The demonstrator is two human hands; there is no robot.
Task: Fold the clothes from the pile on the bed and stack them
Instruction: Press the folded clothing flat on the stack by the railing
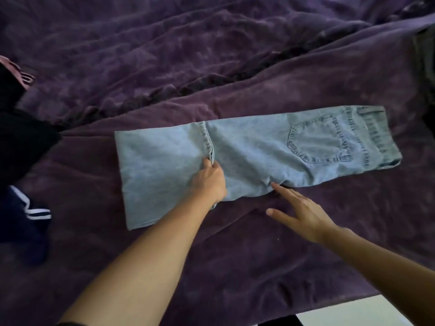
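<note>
Purple blanket point(211, 55) covers the bed, rumpled. Light-blue jeans point(247, 156) lie mid-bed, legs doubled over, waistband to the right, back pocket up. Left hand point(209, 182): fingers curled, pinching the leg hem on top of the jeans. Right hand point(303, 215): fingers straight and spread, index tip touching the jeans' near edge. Dark clothes pile point(21, 147) at left edge, apart from the jeans.

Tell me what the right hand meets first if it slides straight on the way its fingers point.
The right hand meets the near edge of the folded jeans; its index fingertip seems to touch it.
</note>
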